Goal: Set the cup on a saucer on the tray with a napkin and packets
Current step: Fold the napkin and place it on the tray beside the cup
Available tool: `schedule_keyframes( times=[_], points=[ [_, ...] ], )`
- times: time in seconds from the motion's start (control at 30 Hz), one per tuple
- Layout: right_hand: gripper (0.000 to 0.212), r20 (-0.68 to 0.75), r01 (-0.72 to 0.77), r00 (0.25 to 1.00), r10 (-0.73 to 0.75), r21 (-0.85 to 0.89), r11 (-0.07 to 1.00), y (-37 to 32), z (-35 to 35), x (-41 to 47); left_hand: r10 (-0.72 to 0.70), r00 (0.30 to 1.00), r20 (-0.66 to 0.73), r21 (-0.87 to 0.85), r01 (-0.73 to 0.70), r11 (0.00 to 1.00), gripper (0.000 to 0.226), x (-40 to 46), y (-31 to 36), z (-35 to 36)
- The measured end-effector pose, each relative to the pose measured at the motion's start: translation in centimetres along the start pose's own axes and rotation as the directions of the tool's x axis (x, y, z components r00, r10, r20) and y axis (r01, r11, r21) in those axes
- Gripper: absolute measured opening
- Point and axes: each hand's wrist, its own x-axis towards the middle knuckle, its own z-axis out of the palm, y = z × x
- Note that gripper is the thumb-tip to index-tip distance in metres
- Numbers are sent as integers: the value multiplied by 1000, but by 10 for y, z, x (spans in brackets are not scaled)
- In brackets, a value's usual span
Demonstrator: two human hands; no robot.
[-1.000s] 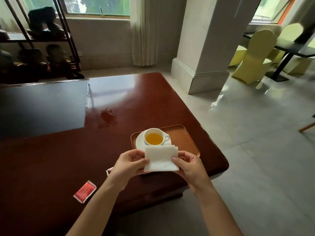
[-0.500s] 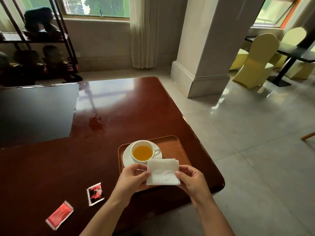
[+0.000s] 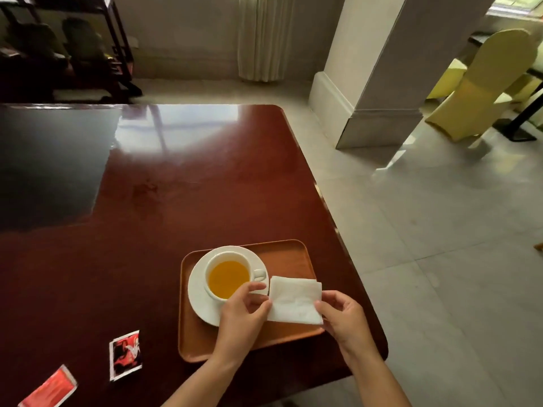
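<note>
Currently, both hands pinch a folded white napkin (image 3: 294, 299) over the right half of an orange-brown tray (image 3: 289, 255). The left hand (image 3: 242, 314) grips the napkin's left edge between thumb and fingers; the right hand (image 3: 342, 315) grips its right edge the same way. Whether the napkin rests on the tray floor or is held just above it cannot be told.

Just beyond the left hand, a white cup (image 3: 227, 277) stands upright on a white saucer (image 3: 198, 295), which lies in the left half of the tray. The cup holds an orange-yellow liquid, and its handle points toward the napkin. The left hand's fingers overlap the near rim of the saucer in this view. The napkin's left edge lies just beside the saucer's right rim.

The tray sits on a glossy dark red table (image 3: 176, 186), near its right corner on the person's side.

Left of the left forearm, two packets lie flat on the table, outside the tray. A square packet (image 3: 125, 354) with a white border and a red-and-black print lies nearer the tray. A plain red packet (image 3: 50, 389) lies further left, at the bottom edge of the view. The two packets are apart from each other and from both hands.
</note>
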Motion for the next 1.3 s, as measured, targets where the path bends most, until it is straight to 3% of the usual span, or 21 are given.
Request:
schedule_keyframes(
  times=[0.23,0.4,0.5,0.6,0.73,0.8,0.87,0.97,1.07,1.17,1.3],
  points=[
    [10,83,-17,996,24,-94,995,-3,-11,80,88,988,-127,171,-66,983,29,19,2,35],
    [11,182,-2,983,33,-166,986,-1,-3,122,174,975,-139,439,-97,893,38,21,-4,68],
    [11,237,42,971,13,-228,973,4,2,137,138,988,-63,611,-71,788,50,29,-17,88],
    [10,262,102,965,-22,-297,950,8,3,146,103,994,41,796,-95,598,55,37,-27,106],
    [18,332,285,931,-154,-398,872,9,-4,151,27,996,84,875,-87,476,57,39,-37,122],
    [25,372,404,897,-241,-461,790,9,-8,150,4,997,74,894,-68,443,57,40,-40,125],
    [33,420,552,830,-366,-534,640,7,-12,148,-19,998,63,906,-49,420,57,41,-41,127],
    [41,539,736,655,-530,-613,287,9,-15,147,-14,999,47,909,-37,416,57,40,-39,128],
    [41,659,770,554,-508,-638,11,16,-15,152,-30,999,45,934,-31,355,59,39,-35,130],
    [42,694,755,545,-470,-651,-86,22,-18,157,19,998,52,943,-55,327,62,38,-34,134],
    [47,703,741,544,-458,-659,-131,25,-16,160,-30,999,32,952,-22,305,66,41,-36,134]
  ],
)
